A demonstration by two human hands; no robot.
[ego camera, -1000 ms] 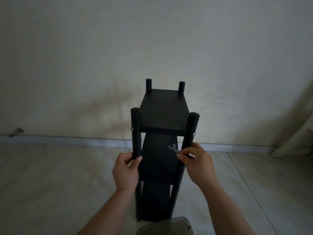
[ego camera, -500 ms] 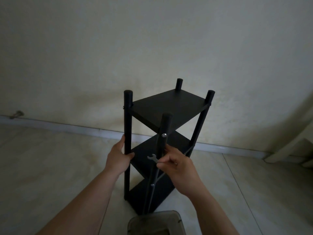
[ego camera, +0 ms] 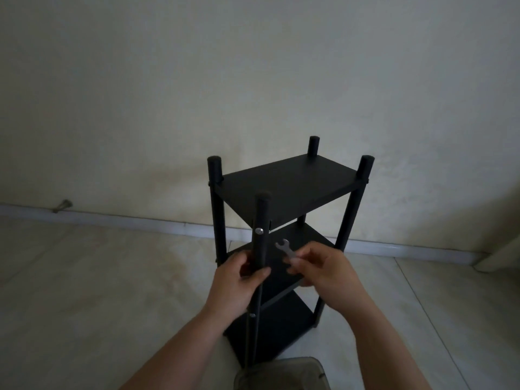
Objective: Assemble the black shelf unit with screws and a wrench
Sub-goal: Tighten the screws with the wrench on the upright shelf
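Observation:
The black shelf unit [ego camera: 287, 184] stands upright on the floor with three shelves and four round posts, turned corner-on toward me. My left hand [ego camera: 239, 280] grips the nearest post [ego camera: 261, 220] just below a silver screw head [ego camera: 259, 230]. A second screw [ego camera: 252, 315] shows lower on the same post. My right hand [ego camera: 323, 273] pinches a small silver wrench [ego camera: 284, 247] by its handle, open jaw up, in front of the middle shelf and a little right of the near post. The wrench touches no screw.
A pale wall with a white baseboard [ego camera: 140, 220] runs behind the shelf. A small metal object [ego camera: 62, 206] lies at the baseboard on the left. A grey translucent container [ego camera: 281, 374] sits at the bottom edge, against the shelf's foot. Tiled floor extends left and right.
The shelf has turned further, bringing one post nearest me. My left hand moved from the left post to this near post. My right hand let go of the post, keeping the wrench.

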